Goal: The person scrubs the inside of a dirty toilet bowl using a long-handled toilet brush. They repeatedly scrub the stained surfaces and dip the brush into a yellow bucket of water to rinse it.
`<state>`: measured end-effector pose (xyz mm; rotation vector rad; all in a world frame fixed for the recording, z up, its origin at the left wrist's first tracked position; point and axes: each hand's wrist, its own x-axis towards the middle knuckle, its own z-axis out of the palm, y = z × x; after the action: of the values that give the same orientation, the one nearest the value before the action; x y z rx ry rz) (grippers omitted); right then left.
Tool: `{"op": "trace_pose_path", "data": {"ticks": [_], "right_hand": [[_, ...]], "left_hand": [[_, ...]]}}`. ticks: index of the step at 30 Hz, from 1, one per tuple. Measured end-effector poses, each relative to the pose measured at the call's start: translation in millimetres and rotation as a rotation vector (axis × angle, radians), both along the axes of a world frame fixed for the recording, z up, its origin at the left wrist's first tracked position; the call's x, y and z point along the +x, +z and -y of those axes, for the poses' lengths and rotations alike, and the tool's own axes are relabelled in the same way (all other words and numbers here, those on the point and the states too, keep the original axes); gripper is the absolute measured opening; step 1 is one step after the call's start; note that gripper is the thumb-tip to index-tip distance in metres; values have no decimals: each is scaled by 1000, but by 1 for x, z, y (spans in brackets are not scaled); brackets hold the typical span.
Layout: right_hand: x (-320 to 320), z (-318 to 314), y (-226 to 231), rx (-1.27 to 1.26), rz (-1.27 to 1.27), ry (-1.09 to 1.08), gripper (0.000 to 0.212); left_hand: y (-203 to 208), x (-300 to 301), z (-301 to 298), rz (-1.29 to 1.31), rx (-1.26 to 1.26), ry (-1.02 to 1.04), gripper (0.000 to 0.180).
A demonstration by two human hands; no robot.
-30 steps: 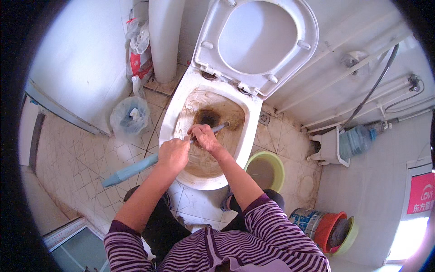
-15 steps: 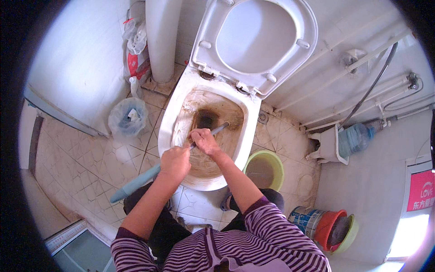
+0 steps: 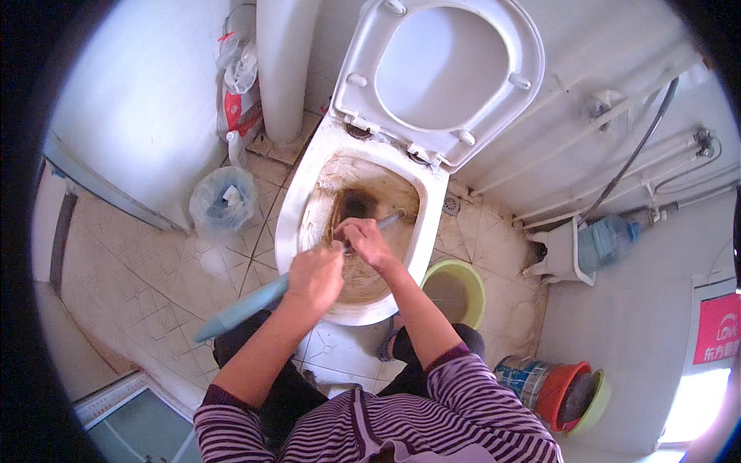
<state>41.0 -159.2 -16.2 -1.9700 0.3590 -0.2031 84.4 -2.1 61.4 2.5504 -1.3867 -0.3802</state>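
A stained white toilet bowl (image 3: 287, 231) stands before me with its seat and lid (image 3: 532, 69) raised. My left hand (image 3: 316, 276) is closed around a long stick-like tool (image 3: 243, 309) with a thick light-blue handle and a thinner grey shaft. The blue handle sticks out past the bowl's near left rim. Farther up, over the bowl, my right hand (image 3: 366, 241) is closed on the shaft. The shaft's far end points to the bowl's right inner wall, which has brown stains; its tip is too blurred to make out.
Left of the bowl is a bin lined with a clear bag (image 3: 224, 202), beside a white bottle (image 3: 236, 150) and a thick pipe (image 3: 282, 69). To the right are a yellow-green basin (image 3: 480, 297), a white stool (image 3: 559, 251), a large clear bottle (image 3: 610, 241) and a red bucket (image 3: 552, 393).
Both hands and the tool have shifted slightly to the right, and the shaft's end has moved closer to the bowl's right wall. The whole view has also shifted a little.
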Motion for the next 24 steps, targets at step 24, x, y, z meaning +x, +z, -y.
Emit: {"op": "trace_pose_path", "data": {"ticks": [24], "right_hand": [[-27, -23, -54, -52, 91, 184, 35]], "left_hand": [[-12, -38, -30, 90, 122, -50, 24]]}}
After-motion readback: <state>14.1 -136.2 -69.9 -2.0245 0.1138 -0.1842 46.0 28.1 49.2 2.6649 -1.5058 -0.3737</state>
